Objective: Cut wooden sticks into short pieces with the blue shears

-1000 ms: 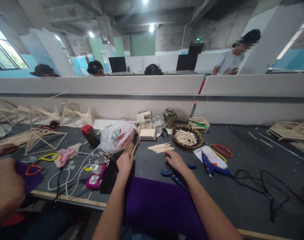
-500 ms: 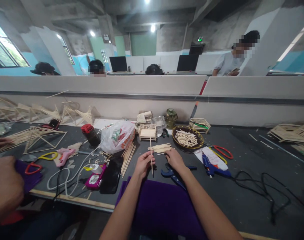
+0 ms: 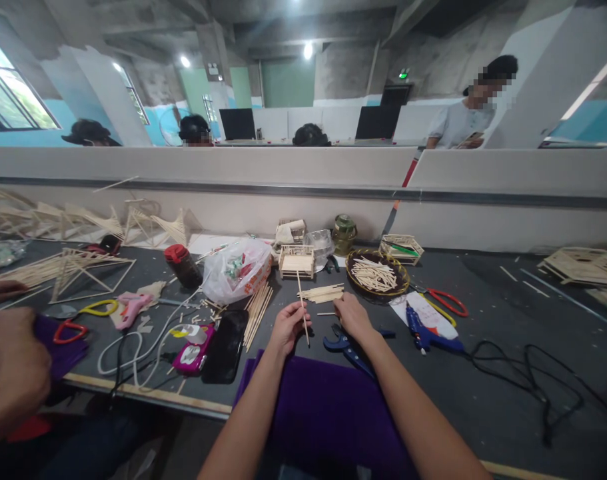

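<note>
My left hand (image 3: 289, 327) pinches a thin wooden stick (image 3: 303, 307), which stands tilted with its top leaning slightly left. To its right, my right hand (image 3: 352, 313) is closed on a short stick (image 3: 326, 314) that points left, just in front of a small pile of flat sticks (image 3: 320, 293). Blue pliers (image 3: 350, 350) lie partly under my right forearm. Behind the pile sits a small wooden stick model (image 3: 296, 263). A round basket (image 3: 406, 283) of short sticks is to the right of it.
A purple cloth (image 3: 328, 413) lies at the front. On the left are a phone (image 3: 226, 347), a plastic bag (image 3: 233, 273), a red-lidded bottle (image 3: 182, 267) and a co-worker's hand (image 3: 18, 360). A blue glue gun (image 3: 426, 333) and red-handled scissors (image 3: 448, 302) lie right.
The stick in my left hand has tilted, its lower end moving right. My right hand now has a short stick drawn slightly apart from the pile. The view has shifted a little.
</note>
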Demonstrator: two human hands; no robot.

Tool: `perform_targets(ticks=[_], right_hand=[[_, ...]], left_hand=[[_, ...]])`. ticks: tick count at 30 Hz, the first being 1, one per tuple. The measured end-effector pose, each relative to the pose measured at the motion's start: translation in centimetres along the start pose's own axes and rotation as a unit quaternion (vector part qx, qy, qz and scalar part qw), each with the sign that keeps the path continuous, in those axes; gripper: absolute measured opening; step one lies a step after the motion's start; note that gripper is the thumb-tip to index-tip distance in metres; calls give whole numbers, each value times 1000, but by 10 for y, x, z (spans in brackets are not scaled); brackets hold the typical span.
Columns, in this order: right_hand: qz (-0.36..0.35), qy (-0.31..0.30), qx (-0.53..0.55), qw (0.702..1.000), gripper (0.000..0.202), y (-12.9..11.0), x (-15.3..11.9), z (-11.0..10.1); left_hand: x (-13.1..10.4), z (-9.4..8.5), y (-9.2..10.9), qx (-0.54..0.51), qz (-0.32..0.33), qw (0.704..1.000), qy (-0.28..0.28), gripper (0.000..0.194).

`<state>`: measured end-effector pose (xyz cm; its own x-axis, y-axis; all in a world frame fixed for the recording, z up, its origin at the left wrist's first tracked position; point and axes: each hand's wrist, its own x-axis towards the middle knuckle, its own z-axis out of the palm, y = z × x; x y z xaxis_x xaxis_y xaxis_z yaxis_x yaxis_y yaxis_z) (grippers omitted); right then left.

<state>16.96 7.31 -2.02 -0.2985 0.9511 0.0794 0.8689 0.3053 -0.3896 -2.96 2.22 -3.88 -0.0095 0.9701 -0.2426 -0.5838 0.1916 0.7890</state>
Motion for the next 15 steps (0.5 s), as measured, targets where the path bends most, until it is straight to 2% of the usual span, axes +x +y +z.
perform_targets(ticks=[3, 8, 12, 13, 15], right_hand=[[-2, 6, 47, 999, 14, -1, -3, -5], [3, 48, 160, 986, 25, -14, -9, -13], [-9, 105, 344, 933, 30, -30, -15, -17], [-23, 117, 360, 925, 31, -33, -17, -19], [-73, 134, 320, 935, 33, -39, -21, -20]], left_hand=[[0, 1, 0, 4, -1, 1000, -2, 41], [-3, 4, 2, 3, -8, 1000, -12, 42], [-8, 11, 8, -17, -12, 999, -32, 48], [-10, 13, 10, -23, -12, 999, -35, 50], [-15, 19, 14, -25, -14, 999, -40, 52]])
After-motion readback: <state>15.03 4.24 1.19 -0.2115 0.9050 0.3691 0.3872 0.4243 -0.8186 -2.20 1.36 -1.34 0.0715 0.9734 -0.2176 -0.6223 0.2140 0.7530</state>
